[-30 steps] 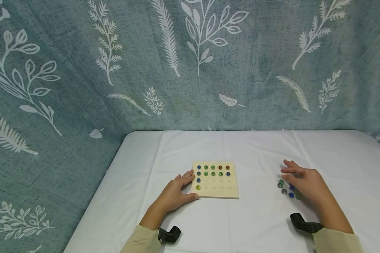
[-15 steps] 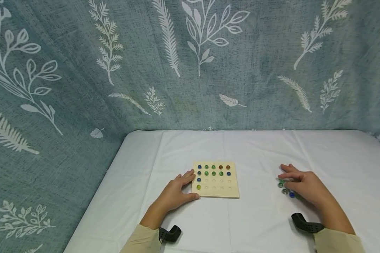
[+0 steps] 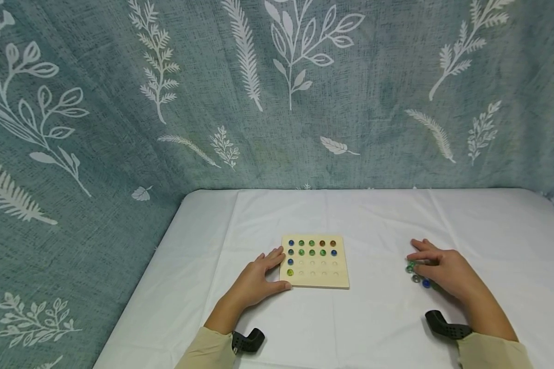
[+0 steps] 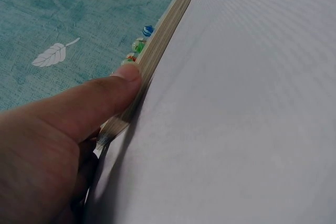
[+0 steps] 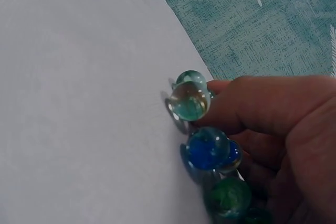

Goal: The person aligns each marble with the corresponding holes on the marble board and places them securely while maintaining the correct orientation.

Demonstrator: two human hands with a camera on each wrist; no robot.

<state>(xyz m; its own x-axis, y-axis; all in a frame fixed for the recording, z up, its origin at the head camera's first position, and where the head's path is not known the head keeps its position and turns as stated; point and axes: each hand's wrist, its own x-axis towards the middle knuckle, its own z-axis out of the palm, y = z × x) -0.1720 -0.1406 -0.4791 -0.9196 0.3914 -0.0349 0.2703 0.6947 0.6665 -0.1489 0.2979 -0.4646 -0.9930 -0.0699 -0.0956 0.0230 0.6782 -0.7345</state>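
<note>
My left hand (image 3: 254,281) steadies the left side of a square wooden marble board (image 3: 323,280). Its thumb presses the near edge and its fingers lie along the left edge; the left wrist view shows the thumb (image 4: 126,74) on the board's side. Glass marbles fill the two far rows and the left column. At the right my right hand (image 3: 448,269) reaches over loose marbles, thumb and forefinger closed about a green marble (image 3: 411,264). In the right wrist view a clear greenish marble (image 5: 190,101) sits right at the thumb tip, which partly hides the pinch.
Beside the right hand lie a grey marble (image 3: 416,279) and a blue marble (image 3: 426,283); others are partly under the palm, such as a dark green marble (image 5: 229,196). White cloth (image 3: 374,318) covers the table, with a leaf-patterned curtain (image 3: 378,102) behind it.
My right hand has lowered slightly to the left onto the marbles, covering some of the blue ones, and then stays put. The left hand and board hold still.
</note>
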